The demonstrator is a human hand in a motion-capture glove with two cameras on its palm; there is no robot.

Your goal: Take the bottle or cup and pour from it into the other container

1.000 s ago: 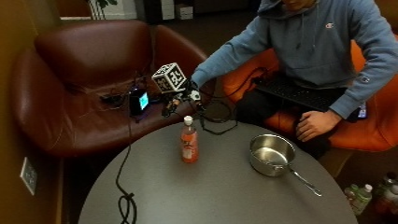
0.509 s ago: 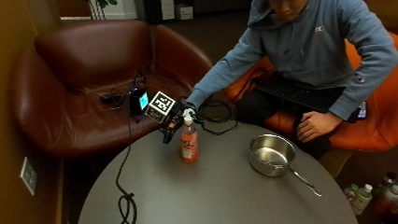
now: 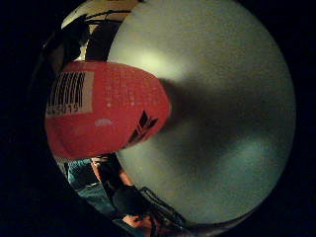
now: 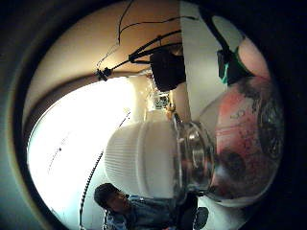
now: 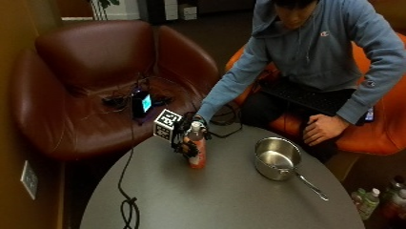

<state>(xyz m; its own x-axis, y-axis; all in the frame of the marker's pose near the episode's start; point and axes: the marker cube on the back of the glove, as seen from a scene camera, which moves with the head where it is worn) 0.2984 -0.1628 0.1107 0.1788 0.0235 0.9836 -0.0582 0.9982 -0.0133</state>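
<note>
The gloved right hand (image 5: 188,137) is wrapped around the upper part of the orange bottle (image 5: 197,153), which stands upright on the round grey table (image 5: 222,200), well apart from the steel saucepan (image 5: 278,157). Only the thumb-side palm view shows the bottle's ribbed white cap (image 4: 141,159) and clear neck; the little-finger side shows its barcode label (image 3: 69,94). A second ago the hand hovered short of the bottle; now it holds it.

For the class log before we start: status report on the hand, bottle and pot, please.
Gloved right hand grips the orange bottle, upright on the table. Cap on. Steel pot stands apart, looks empty. Nothing between them.
</note>
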